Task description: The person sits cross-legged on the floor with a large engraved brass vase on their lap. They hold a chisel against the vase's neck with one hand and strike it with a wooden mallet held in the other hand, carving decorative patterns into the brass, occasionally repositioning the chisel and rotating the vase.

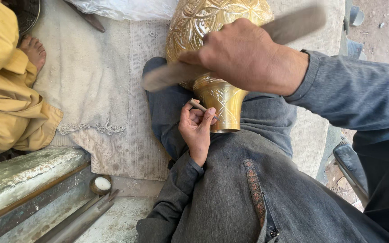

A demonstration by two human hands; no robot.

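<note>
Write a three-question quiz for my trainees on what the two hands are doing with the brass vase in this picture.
1. True or false: the left hand holds a thin tool against the brass vase.
2. What does the right hand grip? A) cloth B) wooden striker C) brush
3. Where does the vase rest?

Key
1. True
2. B
3. Across the person's lap, neck toward them.

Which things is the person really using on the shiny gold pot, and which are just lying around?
In use:
- brass vase, lying across the lap
- thin punch, pinched in the left hand against the vase's neck
- blurred wooden mallet, gripped by the right hand

Lying about:
- small round tin
- metal bars
- plastic sheet
- cloth mat
</note>
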